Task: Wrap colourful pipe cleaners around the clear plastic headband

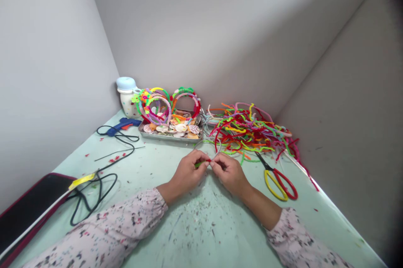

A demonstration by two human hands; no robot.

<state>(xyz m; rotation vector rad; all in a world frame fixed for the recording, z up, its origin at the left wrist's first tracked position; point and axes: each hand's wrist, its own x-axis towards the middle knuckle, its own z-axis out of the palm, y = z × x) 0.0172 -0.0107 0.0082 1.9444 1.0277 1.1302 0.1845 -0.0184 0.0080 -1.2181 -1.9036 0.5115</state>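
Observation:
Over the middle of the table my left hand (192,169) and my right hand (229,172) meet, fingertips nearly touching. Both are closed in a pinch on a thin hoop (219,145), grey-white, that looks like a bare headband and curves up behind the fingers. A short piece of red pipe cleaner (208,160) shows between the fingertips, and a bit of green pipe cleaner (197,165) pokes out under the left fingers. How the pieces are joined is hidden by the hands.
Behind the hands stands a metal tray (170,137) of shells with colourful wrapped headbands (185,92). Right lie a pipe-cleaner heap (248,129) and scissors (277,180). Left are a blue glue gun (121,125), black cable (102,175), a jar (127,98) and a dark flat object (31,201).

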